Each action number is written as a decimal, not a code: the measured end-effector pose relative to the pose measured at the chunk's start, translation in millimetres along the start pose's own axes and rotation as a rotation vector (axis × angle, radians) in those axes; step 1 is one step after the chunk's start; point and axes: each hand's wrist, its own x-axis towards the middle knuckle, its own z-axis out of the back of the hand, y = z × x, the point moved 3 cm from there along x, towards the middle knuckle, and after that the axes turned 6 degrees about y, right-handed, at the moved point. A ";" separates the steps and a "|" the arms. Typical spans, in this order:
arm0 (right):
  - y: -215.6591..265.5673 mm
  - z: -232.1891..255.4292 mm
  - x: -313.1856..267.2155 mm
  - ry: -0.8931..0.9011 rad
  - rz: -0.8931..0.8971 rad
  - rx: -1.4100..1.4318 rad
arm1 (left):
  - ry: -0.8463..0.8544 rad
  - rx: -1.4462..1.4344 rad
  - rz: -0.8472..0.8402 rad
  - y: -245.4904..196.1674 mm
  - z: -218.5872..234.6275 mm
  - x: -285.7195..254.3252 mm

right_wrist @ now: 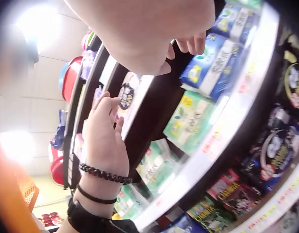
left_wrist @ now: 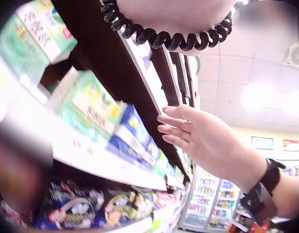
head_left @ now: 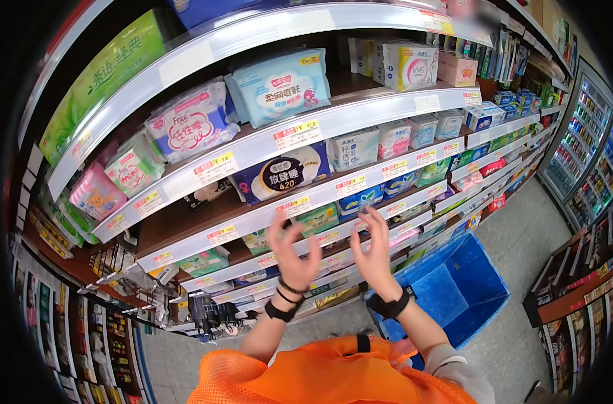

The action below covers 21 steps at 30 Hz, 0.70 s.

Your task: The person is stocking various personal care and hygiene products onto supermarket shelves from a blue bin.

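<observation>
Both hands are raised in front of a shelf of packaged pads, with nothing in them. The left hand has its fingers spread and loosely bent, near a green package on a lower shelf. To its right is the right hand, fingers pointing up at a blue package. Above them lies a dark navy pack marked 420. In the left wrist view the right hand shows relaxed fingers beside the shelf edge. From the right wrist, the left hand appears with gently bent fingers.
A large blue bin stands on the floor at the right, below the shelves. Price-tagged shelf edges run across the front. Farther right are lit drink fridges and a low display rack.
</observation>
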 end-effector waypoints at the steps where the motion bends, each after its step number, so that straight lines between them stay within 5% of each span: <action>1: -13.5 6.6 -13.3 0.003 -0.039 0.016 | 0.099 -0.055 -0.033 -7.2 -11.8 -12.8; 4: -48.9 32.8 -54.4 0.025 -0.081 -0.110 | 0.455 -0.263 0.045 -31.2 -59.8 -55.3; 7: -100.5 47.3 -103.5 0.174 -0.314 -0.142 | 0.708 -0.469 0.153 -53.7 -114.2 -107.1; 9: -143.2 51.2 -141.1 0.335 -0.630 -0.134 | 0.882 -0.593 0.235 -53.4 -155.9 -144.2; 12: -186.1 66.8 -191.2 0.422 -0.859 -0.107 | 1.068 -0.791 0.567 -52.2 -212.9 -235.1; 18: -295.3 76.7 -281.1 0.406 -1.196 0.014 | 1.397 -0.669 0.765 -51.2 -285.1 -341.1; 21: -367.9 66.3 -340.2 0.365 -1.309 0.075 | 1.493 -0.564 1.032 -48.5 -311.7 -384.3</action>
